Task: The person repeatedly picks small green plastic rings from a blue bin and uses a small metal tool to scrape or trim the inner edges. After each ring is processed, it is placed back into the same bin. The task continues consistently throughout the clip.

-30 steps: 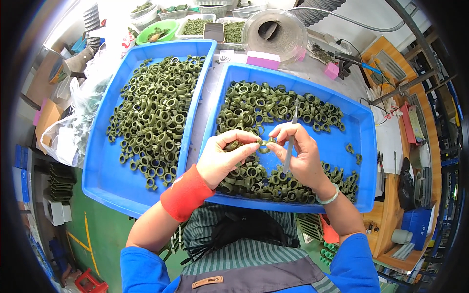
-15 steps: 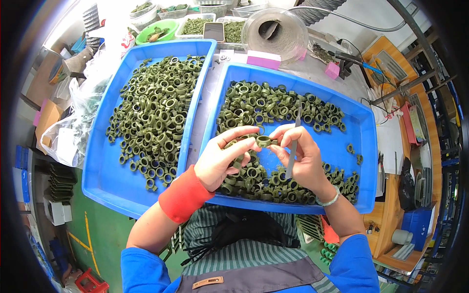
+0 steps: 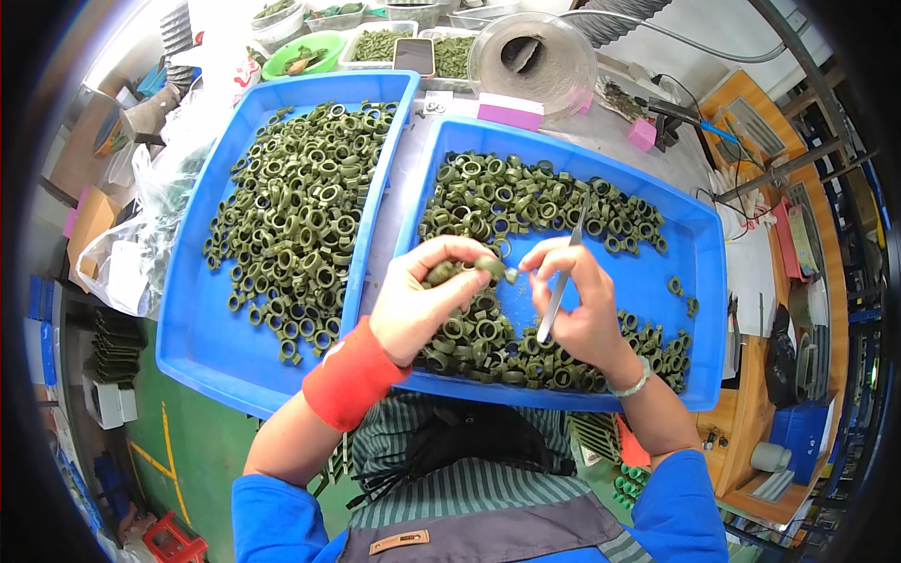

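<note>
My left hand (image 3: 422, 296), with a red wristband, pinches a dark green ring (image 3: 490, 266) between thumb and fingertips; more green rings show inside its curled fingers. Close by on the right, my right hand (image 3: 584, 305) grips a slim silver metal tool (image 3: 561, 286), its narrow end pointing away from me. The thumb and forefinger of that hand are a small gap from the ring. Both hands are above the right blue tray (image 3: 699, 281), where many green rings (image 3: 488, 192) lie along the far side and the near side.
Left of it stands another blue tray (image 3: 202, 328), heaped with similar rings (image 3: 296, 216). Behind are a phone (image 3: 414, 57), a green bowl (image 3: 324, 47), tubs of small green parts (image 3: 380, 45) and a round clear container (image 3: 563, 70). A plastic bag (image 3: 131, 253) hangs at the left.
My right fingertips have come away from the ring, leaving a small gap. The ring has turned and shifted slightly left in my left hand. The metal tool has tilted a little.
</note>
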Demonstrator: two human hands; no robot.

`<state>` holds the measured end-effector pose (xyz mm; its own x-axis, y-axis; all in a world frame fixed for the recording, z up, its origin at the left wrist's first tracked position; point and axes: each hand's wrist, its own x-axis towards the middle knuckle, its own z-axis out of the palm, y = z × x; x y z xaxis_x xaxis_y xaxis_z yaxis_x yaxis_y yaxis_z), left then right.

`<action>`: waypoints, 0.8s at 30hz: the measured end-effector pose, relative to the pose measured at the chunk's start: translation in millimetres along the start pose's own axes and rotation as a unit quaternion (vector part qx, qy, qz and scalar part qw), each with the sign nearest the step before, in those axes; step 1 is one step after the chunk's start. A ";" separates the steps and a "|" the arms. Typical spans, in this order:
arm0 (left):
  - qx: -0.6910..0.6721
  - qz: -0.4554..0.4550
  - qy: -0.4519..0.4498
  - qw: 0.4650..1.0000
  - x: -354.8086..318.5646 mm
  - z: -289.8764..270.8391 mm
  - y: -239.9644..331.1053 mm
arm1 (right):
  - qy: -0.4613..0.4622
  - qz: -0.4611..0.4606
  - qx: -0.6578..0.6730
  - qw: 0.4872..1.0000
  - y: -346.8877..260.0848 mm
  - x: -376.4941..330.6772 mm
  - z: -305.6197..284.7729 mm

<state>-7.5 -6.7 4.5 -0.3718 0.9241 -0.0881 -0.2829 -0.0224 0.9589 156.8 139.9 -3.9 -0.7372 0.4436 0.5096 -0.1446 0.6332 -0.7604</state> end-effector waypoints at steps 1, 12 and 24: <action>0.048 0.024 0.030 0.998 -0.3 -2.0 10.2 | 0.005 -0.002 -0.032 0.999 6.1 2.4 -1.8; 0.655 0.183 0.228 0.696 0.2 -129.8 8.6 | -0.067 0.184 -0.046 0.979 71.0 7.8 19.8; 0.003 -0.025 -0.052 0.998 14.6 3.8 -10.1 | -0.069 0.238 0.145 0.958 5.8 4.7 -11.1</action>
<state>-6.8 8.4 -5.5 -0.2633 0.9586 -0.1082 -0.2937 0.0271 0.9555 159.8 152.8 -1.4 -0.8425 0.5376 0.0344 0.0670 0.1680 -0.9835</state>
